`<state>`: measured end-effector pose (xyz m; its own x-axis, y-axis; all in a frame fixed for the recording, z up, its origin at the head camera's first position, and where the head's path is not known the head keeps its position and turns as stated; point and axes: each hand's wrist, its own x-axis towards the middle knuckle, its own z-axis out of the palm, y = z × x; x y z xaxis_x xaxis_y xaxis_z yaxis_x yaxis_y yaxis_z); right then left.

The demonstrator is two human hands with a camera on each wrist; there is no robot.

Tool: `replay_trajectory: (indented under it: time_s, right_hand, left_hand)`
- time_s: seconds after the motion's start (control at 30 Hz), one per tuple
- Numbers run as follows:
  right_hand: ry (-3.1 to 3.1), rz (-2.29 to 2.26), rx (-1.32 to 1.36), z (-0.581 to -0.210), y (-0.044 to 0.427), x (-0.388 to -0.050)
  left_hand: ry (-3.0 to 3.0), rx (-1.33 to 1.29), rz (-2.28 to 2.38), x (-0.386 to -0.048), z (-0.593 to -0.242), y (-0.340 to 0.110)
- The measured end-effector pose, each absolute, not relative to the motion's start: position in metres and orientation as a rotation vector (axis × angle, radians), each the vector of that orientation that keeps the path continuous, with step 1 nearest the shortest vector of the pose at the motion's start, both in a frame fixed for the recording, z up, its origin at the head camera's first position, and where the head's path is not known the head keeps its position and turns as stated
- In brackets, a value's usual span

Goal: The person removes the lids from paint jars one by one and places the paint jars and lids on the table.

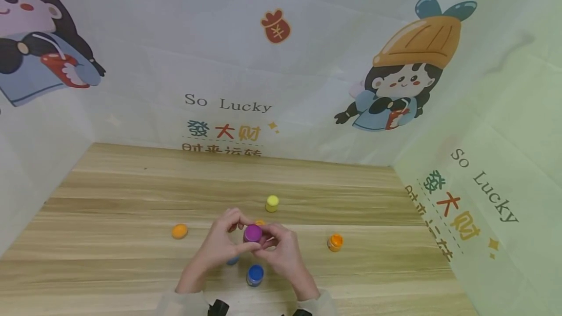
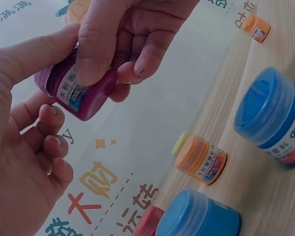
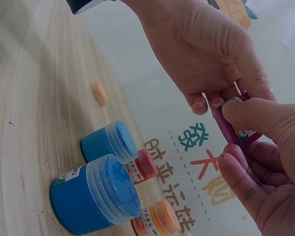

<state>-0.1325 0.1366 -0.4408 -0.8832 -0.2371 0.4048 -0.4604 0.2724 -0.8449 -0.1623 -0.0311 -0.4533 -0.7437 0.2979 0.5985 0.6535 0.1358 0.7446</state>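
Between both hands, raised off the table, is a small purple paint jar (image 1: 252,233) with a white label. My left hand (image 1: 221,240) grips its lid end, thumb and a finger on opposite sides. My right hand (image 1: 283,247) pinches the labelled body, its thumb across the label in the left wrist view. The lid's ridged edge (image 2: 44,78) shows beside the left fingers, and the jar is tilted there. Below the hands stands a dark blue paint jar (image 1: 255,275), with a lighter blue jar (image 1: 232,260) partly hidden by the left hand.
A yellow jar (image 1: 272,204) stands farther back, with an orange jar (image 2: 201,160) near it. Another orange jar (image 1: 335,242) is at the right; an orange lid-like disc (image 1: 179,231) lies left. The right wrist view shows a red jar (image 3: 146,164). Printed cloth walls (image 1: 307,87) border the wooden table (image 1: 110,257).
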Motion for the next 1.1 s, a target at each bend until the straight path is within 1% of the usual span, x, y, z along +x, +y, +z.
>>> replay_trajectory:
  time_s: [0.1, 0.3, 0.5, 0.6, 0.7, 0.8, 1.0, 1.1]
  right_hand:
    - [-2.32, 1.663, 0.67, -0.451, 0.138, -0.136]
    - [-2.308, 1.654, 0.712, -0.453, 0.141, -0.137]
    - [-2.232, 1.606, 0.794, -0.454, 0.142, -0.138]
    - [-2.243, 1.615, 0.745, -0.455, 0.141, -0.138]
    - [-2.294, 1.655, 0.633, -0.454, 0.138, -0.137]
    - [-2.331, 1.671, 0.568, -0.454, 0.137, -0.137]
    - [-2.375, 1.674, 0.571, -0.451, 0.138, -0.136]
    - [-2.394, 1.662, 0.551, -0.449, 0.137, -0.136]
  left_hand:
    - [-2.125, -0.912, -1.644, -0.161, -0.453, -0.031]
    - [-2.174, -0.982, -1.651, -0.162, -0.451, -0.039]
    - [-2.199, -0.943, -1.693, -0.161, -0.452, -0.04]
    - [-2.152, -0.904, -1.642, -0.16, -0.453, -0.036]
    - [-2.14, -0.859, -1.614, -0.159, -0.453, -0.032]
    - [-2.162, -0.844, -1.647, -0.159, -0.453, -0.032]
    - [-2.167, -0.923, -1.678, -0.16, -0.453, -0.039]
    - [-2.166, -0.908, -1.671, -0.159, -0.452, -0.039]
